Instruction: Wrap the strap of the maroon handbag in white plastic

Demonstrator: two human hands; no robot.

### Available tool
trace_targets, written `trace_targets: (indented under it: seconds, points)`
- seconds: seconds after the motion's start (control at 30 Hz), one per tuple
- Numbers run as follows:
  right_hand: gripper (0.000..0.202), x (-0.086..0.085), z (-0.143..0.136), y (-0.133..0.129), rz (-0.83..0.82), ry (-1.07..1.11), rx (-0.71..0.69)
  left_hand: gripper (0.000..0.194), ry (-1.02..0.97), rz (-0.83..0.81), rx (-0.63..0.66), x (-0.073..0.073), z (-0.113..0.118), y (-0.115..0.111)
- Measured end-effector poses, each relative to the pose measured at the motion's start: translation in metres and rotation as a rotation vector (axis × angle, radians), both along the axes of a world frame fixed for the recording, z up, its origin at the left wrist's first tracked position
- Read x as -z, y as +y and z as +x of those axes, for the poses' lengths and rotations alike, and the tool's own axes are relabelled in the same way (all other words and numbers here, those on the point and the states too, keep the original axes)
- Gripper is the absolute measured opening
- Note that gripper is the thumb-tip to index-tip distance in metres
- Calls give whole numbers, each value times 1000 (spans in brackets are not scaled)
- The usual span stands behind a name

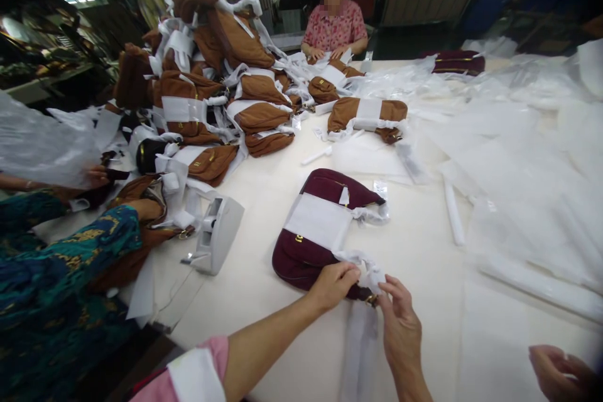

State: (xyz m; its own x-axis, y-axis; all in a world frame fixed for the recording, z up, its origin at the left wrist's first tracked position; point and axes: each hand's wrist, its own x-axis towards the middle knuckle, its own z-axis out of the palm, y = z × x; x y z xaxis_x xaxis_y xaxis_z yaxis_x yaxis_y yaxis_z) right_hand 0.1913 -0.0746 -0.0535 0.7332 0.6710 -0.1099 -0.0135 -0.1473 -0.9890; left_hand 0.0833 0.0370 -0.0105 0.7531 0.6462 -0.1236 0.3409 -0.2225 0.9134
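A maroon handbag (311,257) lies on the white table (424,251) in front of me, with a white paper band (318,220) across its middle. My left hand (332,284) pinches the white tissue wrap (372,273) at the bag's near end. Beside it, my right hand (400,320) holds the same wrap by the gold metal ring (371,299). A white tissue strip (360,345) hangs down from between my hands towards me.
A grey tape dispenser (214,235) stands left of the bag. A heap of wrapped brown bags (221,75) fills the far left. Clear plastic bags (518,169) cover the right side. A person in blue patterned sleeves (70,257) works at left, another sits opposite (335,28). Someone's hand (560,374) shows at bottom right.
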Motion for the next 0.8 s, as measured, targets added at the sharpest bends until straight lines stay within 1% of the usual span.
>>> trace_targets:
  seconds: [0.03, 0.1, 0.17, 0.2, 0.23, 0.3, 0.37, 0.47, 0.53, 0.57, 0.63, 0.7, 0.77, 0.8]
  points:
    - [25, 2, 0, -1, -14, -42, -8, 34, -18, -83, 14, -2, 4, -2]
    - [23, 3, 1, -4, -23, -82, -33, 32, -95, -303, 17, -3, 14, -6]
    - [20, 0, 2, -6, -13, -183, -90, 29, -180, -497, -41, 1, 24, -11]
    - [18, -2, 4, -7, -4, -280, -122, 27, -205, -546, -84, 4, 28, -13]
    - [17, -6, 6, -8, 4, -399, -151, 25, -212, -549, -125, 8, 31, -15]
    - [16, -14, 12, -9, -7, -633, -209, 21, -188, -496, -168, 13, 34, -18]
    - [16, -20, 21, -11, -86, -774, -307, 15, -157, -439, -182, 15, 35, -20]
    - [15, -27, 34, -11, -238, -804, -510, 7, -120, -372, -140, 15, 33, -17]
    - [13, -31, 40, -9, -262, -780, -592, 8, -98, -340, -121, 13, 33, -14]
    - [13, -32, 41, -7, -240, -764, -611, 8, -85, -325, -127, 12, 32, -14]
    - [13, -35, 39, -3, -154, -733, -588, 10, -52, -300, -170, 8, 30, -14]
    - [14, -35, 34, 1, -83, -675, -492, 14, -39, -200, -265, 4, 24, -19]
    - [15, -32, 28, 5, -61, -568, -382, 17, -67, 20, -335, -1, 15, -26]
    - [16, -29, 25, 6, -62, -511, -355, 19, -85, 152, -328, -2, 10, -29]
